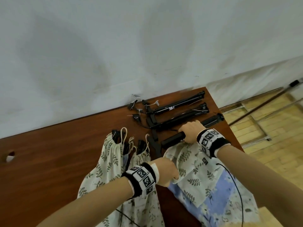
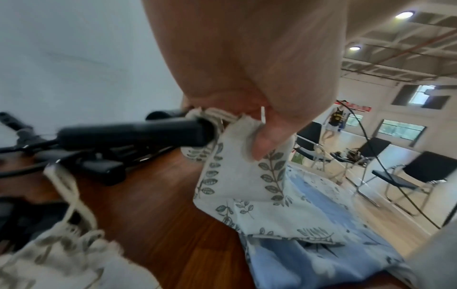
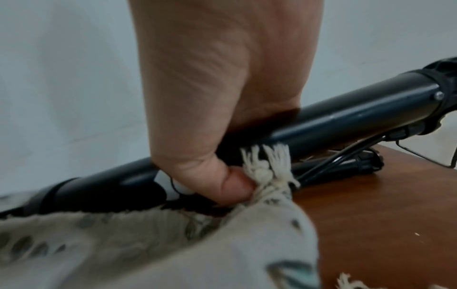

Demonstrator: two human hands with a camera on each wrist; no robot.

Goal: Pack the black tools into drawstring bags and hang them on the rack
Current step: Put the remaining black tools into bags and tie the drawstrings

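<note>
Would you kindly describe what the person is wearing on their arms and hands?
Both forearms are bare, with no sleeves or gloves. The left wrist carries a black band ringed with white squares printed with black square-pattern markers; the right wrist has a matching one. A thin black cable runs beside the right forearm.

Tabletop [image 1: 49, 161]: reddish-brown wood-grain finish, smooth, slight sheen. Held black tool [image 3: 333, 121]: smooth tube with a semi-gloss finish and one bright metal screw near its collar. Drawstring bag [image 2: 247, 185]: matt woven cloth, cream with grey-green leaf print, frayed at the rim; blue printed cloth below. Cord [image 3: 269, 172]: rough cream twisted cotton, knotted, with frayed ends.
</note>
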